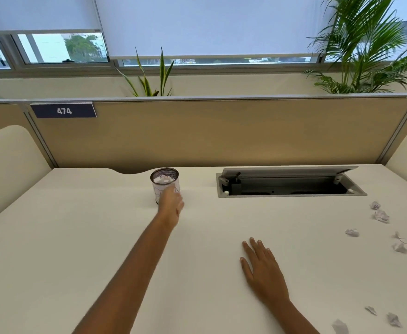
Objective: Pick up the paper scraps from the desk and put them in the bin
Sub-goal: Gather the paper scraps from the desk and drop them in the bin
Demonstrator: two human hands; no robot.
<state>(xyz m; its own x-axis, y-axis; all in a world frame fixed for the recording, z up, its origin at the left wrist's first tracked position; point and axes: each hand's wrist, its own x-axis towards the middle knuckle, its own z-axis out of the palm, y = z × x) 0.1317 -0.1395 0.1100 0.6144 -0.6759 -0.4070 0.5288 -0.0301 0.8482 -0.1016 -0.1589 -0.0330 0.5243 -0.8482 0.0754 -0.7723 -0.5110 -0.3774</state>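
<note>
A small black mesh bin (pixel 164 173) stands at the back of the white desk (pixel 77 237), with crumpled white paper inside it. My left hand (pixel 171 204) is stretched out against the bin's front side, below the rim; its fingers are hidden behind the back of the hand. My right hand (pixel 261 268) lies flat on the desk, palm down, fingers spread, holding nothing. Several crumpled paper scraps lie on the right of the desk: one group (pixel 381 216) at mid right, a single scrap (pixel 352 232) closer in, and others (pixel 394 319) by the near right edge.
An open cable tray (pixel 291 186) with its lid raised is sunk into the desk at the back right. A tan partition (pixel 209 131) labelled 474 closes the far side. Cream side dividers stand left and right. Plants rise behind the partition.
</note>
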